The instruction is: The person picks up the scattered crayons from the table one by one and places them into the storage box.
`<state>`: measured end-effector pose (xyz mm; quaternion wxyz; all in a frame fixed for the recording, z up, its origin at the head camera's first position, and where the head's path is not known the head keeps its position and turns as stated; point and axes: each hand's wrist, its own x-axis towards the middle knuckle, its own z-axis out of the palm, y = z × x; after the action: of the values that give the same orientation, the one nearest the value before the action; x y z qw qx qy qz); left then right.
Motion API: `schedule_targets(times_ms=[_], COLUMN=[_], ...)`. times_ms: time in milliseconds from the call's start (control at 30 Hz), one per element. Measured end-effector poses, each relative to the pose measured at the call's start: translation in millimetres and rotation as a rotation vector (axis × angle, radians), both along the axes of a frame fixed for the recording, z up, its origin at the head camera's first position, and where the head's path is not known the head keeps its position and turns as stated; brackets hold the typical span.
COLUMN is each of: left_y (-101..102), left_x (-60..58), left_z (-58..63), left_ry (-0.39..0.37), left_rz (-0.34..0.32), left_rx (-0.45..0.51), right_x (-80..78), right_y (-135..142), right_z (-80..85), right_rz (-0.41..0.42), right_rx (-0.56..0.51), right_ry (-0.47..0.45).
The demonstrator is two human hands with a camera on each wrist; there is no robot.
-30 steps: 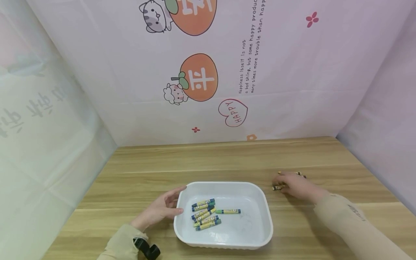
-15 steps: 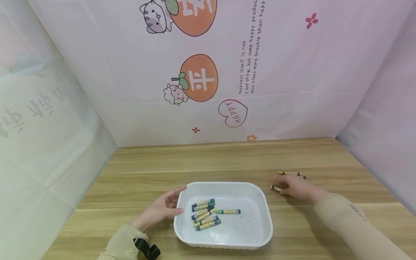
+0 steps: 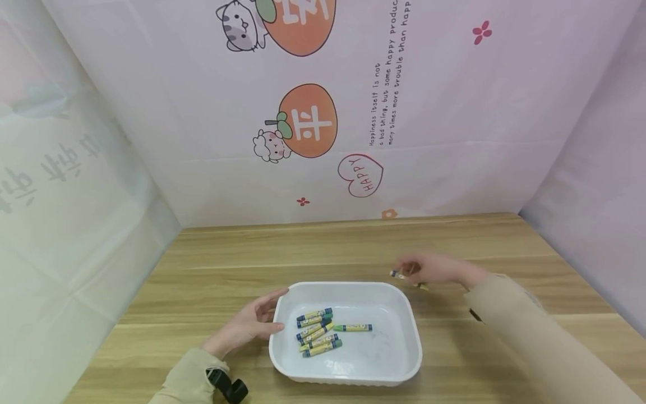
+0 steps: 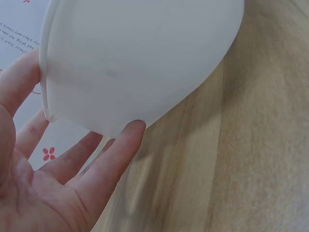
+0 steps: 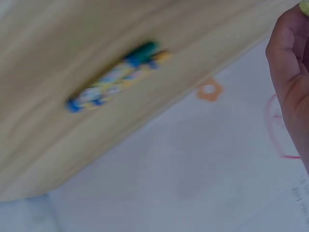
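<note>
A white plastic tray (image 3: pixel 348 376) stands on the wooden table with several crayons (image 3: pixel 321 349) at its left side. My left hand (image 3: pixel 247 325) holds the tray's left end, thumb over the rim; the left wrist view shows fingers (image 4: pixel 123 147) against its outer wall. Past the tray's back right corner, my right hand (image 3: pixel 434 268) pinches a crayon (image 3: pixel 397 275) whose middle is hidden by the fingers. A yellowish tip (image 5: pixel 304 7) shows by the hand in the right wrist view. Two crayons, one green-tipped (image 5: pixel 142 52) and one orange-tipped (image 5: pixel 163 56), lie side by side on the table there.
A printed cloth (image 3: pixel 444 168) rises behind the table (image 3: pixel 227 252), with more cloth at both sides. A black wrist device (image 3: pixel 228 386) is strapped over the left sleeve, close to the tray's front left corner.
My right hand has lifted the crayon and moved left and slightly back, towards the tray. The left hand and the tray have stayed in place.
</note>
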<state>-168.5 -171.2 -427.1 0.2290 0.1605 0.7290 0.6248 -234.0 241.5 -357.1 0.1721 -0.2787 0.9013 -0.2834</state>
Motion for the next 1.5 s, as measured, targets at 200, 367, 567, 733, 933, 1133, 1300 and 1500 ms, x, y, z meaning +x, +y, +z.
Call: schedule_targets(times_ms=[200,367,567,733,933,1133,1300,1500], left_y=[1,2,3,3,3,2,0,0], left_x=[0.0,-0.7,-2.3,-2.1,-1.0,0.0,0.2,2.4], left_z=[3.2,4.5,5.1,6.2,6.6,7.1,5.5,4.1], left_ry=[0.009,0.004,0.010,0.017,0.022,0.019,0.009,0.001], left_rz=[-0.003,-0.001,-0.002,0.004,-0.004,-0.005,-0.004,-0.003], left_rx=[-0.005,-0.013,-0.015,-0.018,-0.017,-0.013,-0.002,0.010], right_x=[9.3,16.0,19.9,22.7,28.6,28.9,22.4,18.0], right_y=[-65,-110,-136,-145,-152,-152,-148,-146], right_z=[24.8,22.5,11.9,-1.4,-9.5,-13.8,-26.2,-34.3], right_rz=[0.067,0.163,0.153,0.181,0.205,0.178,0.151,0.136], right_rx=[0.168,0.324,0.400,0.460,0.516,0.525,0.505,0.475], right_ry=[-0.013,-0.034,-0.069,-0.065,-0.024,-0.014,-0.036,-0.065])
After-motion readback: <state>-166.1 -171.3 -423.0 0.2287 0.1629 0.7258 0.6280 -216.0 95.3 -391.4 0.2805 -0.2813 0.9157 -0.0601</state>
